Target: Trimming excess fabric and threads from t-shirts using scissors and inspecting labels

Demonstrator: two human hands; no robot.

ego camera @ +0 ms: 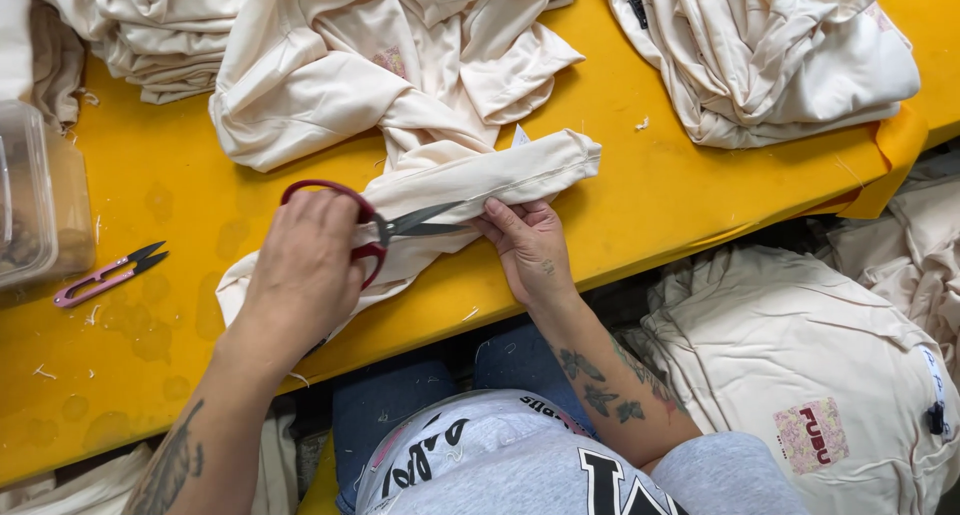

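Observation:
My left hand (300, 275) grips red-handled scissors (415, 221), whose blades point right and lie against a cream garment's sleeve (500, 173). The sleeve stretches across the yellow table (660, 200) near its front edge. My right hand (530, 247) rests flat on the sleeve's lower edge just right of the blade tips, with the fingers pressing the cloth down. The body of the garment (380, 65) is bunched up behind the sleeve.
Small pink thread snips (108, 273) lie on the table at the left. A clear plastic container (35, 190) stands at the far left edge. Piles of cream garments sit at the back left (150, 35), at the back right (760, 55) and below the table at the right (800, 375).

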